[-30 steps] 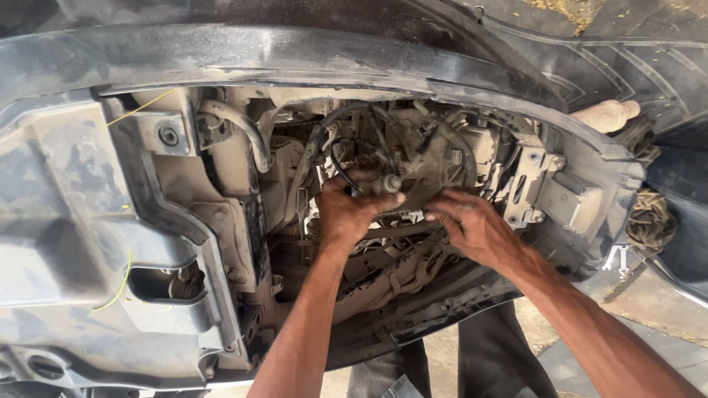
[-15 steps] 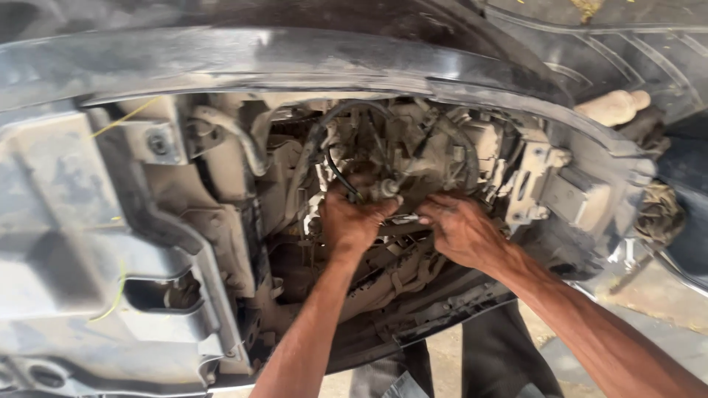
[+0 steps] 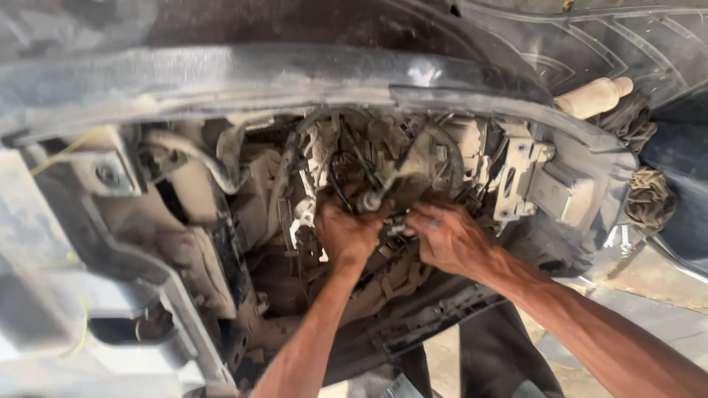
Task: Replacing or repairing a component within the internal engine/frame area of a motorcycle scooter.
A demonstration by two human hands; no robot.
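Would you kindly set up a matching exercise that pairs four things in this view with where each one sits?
Things:
1. left hand
2. right hand
3. cream plastic cylinder
4. bundle of dark cord

Places:
A. top right, against the tyre
B. far right edge, below the cylinder
C. middle of the opening, on the dusty wiring, towards the left
D. middle of the opening, towards the right

Pairs: 1-C, 2-D, 3-A, 4-B

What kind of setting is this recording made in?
Most likely a vehicle repair spot, perhaps outdoors: both hands, left hand and right hand, work inside a dusty opened body shell among wiring, with a tyre and bare ground close by.
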